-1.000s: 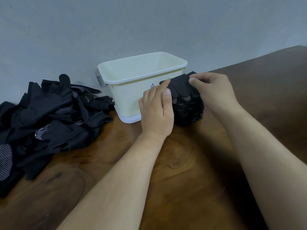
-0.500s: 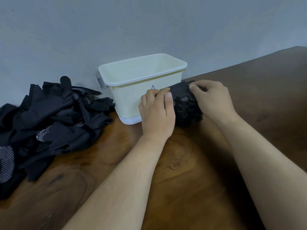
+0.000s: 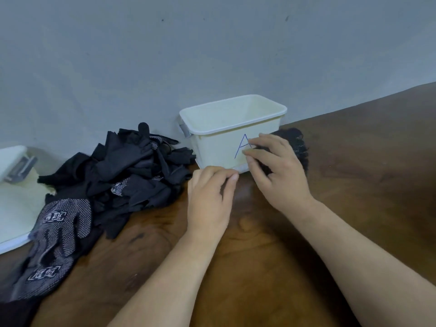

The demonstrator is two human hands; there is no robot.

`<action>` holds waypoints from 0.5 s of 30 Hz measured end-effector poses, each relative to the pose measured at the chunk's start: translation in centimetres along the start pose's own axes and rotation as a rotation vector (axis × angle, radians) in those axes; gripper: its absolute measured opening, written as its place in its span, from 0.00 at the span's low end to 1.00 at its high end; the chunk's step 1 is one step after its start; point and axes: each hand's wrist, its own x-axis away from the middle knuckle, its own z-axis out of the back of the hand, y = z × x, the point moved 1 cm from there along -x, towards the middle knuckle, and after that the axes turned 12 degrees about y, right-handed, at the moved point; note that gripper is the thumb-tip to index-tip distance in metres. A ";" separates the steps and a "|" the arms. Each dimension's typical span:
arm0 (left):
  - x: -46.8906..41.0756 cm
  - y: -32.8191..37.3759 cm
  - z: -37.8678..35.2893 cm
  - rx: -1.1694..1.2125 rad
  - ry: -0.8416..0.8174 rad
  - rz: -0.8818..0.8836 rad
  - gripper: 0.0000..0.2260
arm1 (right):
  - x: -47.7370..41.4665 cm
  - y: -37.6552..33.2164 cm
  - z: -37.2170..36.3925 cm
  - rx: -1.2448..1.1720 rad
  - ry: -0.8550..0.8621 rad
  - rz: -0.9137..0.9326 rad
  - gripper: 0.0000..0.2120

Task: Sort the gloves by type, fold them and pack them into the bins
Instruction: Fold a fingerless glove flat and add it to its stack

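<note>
On the wooden table (image 3: 354, 185), against the grey wall (image 3: 212, 43): cream bin (image 3: 217, 149), with a blue letter A (image 3: 243, 143) on its near side, the letter's right leg hidden behind fingers. Inside, only pale far walls on show. Floor hidden behind the near wall, so contents not to be told. Far left of the bin, at the frame edge: second cream bin (image 3: 11, 159), cut off, with a grey latch (image 3: 20, 167), partly covered by gloves. Nothing of its inside visible.

Just right of the bin, by its near right corner: folded glove (image 3: 296, 140), a dark rolled bundle of black knit with faint pale dots, mostly covered by the right hand (image 3: 280, 175) and smeared by motion blur. Fingers of that hand curled round the bundle, clamped on it. In front of the bin, close to its base: left hand (image 3: 210, 199), fingers curled in together, thumb tip against forefinger, nothing seen in the grip.

Left of the bin: heap of loose black gloves (image 3: 132, 168), tangled, single pieces hard to separate. Further left and nearer: dotted glove (image 3: 59, 232), with white grip dots and square printed marks.
</note>
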 end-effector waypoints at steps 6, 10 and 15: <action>3.5 -4.2 12.6 -0.145 -0.030 0.031 0.04 | 3.0 -8.3 -2.8 -0.152 -0.135 0.025 0.09; 5.6 -6.7 20.4 -0.187 -0.036 0.137 0.05 | 4.7 -12.3 -4.2 -0.191 -0.252 0.032 0.09; 6.8 -9.2 25.9 -0.232 -0.069 0.262 0.09 | 6.3 -15.2 -7.6 -0.109 -0.418 0.039 0.13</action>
